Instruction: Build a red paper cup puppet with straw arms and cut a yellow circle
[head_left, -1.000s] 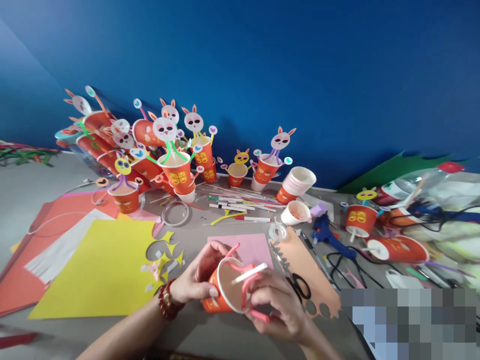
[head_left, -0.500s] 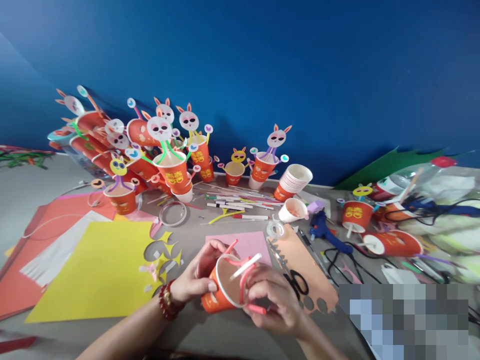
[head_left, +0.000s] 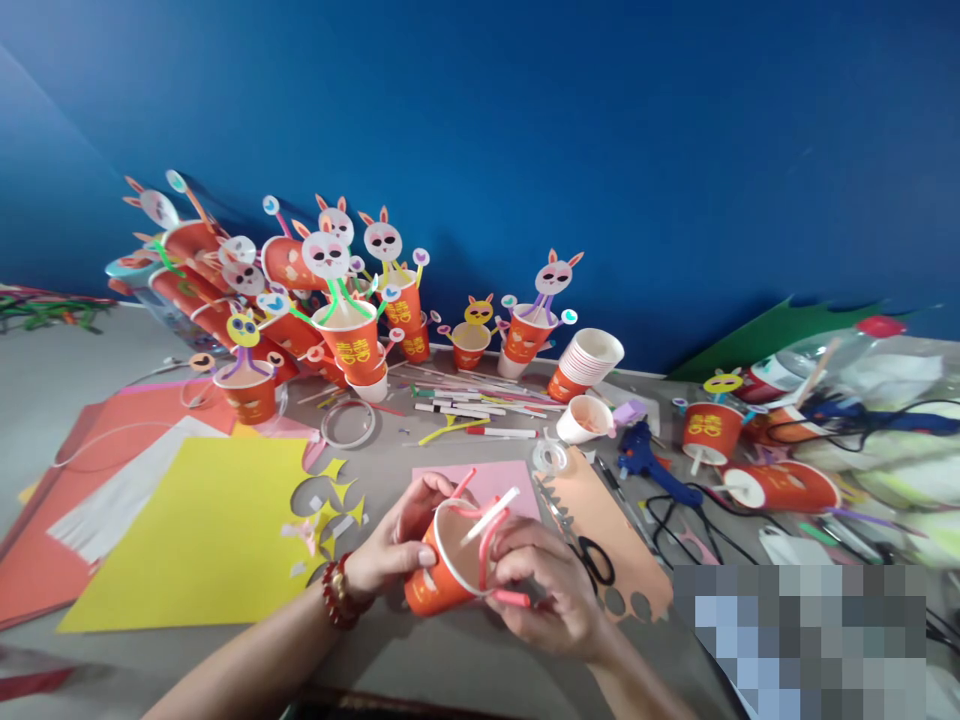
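Setting: deep blue wall behind a grey surface (head_left: 450, 660) crowded with craft materials.

Item 1, orange paper cup (head_left: 439, 580): held above the near middle of the surface, tipped on its side with the white inside facing the camera. A pink straw (head_left: 491, 545) and a white stick (head_left: 491, 512) cross its mouth; the straw bends over the rim and runs out to the right under the fingers.

Item 2, left hand (head_left: 397, 545): grip wrapped around the cup wall from the left, thumb along the side, fingers (head_left: 431, 492) curled over the upper rim. A red bead bracelet (head_left: 339, 595) sits on the wrist.

Item 3, right hand (head_left: 551, 590): grip narrow, fingertips pinched on the pink straw at the right edge of the cup's rim.

Item 4, pink sheet (head_left: 499, 478): flat on the surface just behind the cup.

Item 5, yellow sheet (head_left: 202, 530): left of the hands, with cut-out holes at its right edge; red sheets (head_left: 112, 430) lie beneath and beyond it.

Item 6, scissors (head_left: 596, 560): black-handled, lying on a tan scalloped strip just right of the right hand.

Item 7, finished bunny cups (head_left: 349, 340): cluster at far left against the wall, paper faces on bent stems.

Item 8, stack of cups (head_left: 589, 365): lying tilted, far centre.

Item 9, blue glue gun (head_left: 645, 460): right of centre, near loose markers and further orange cups.
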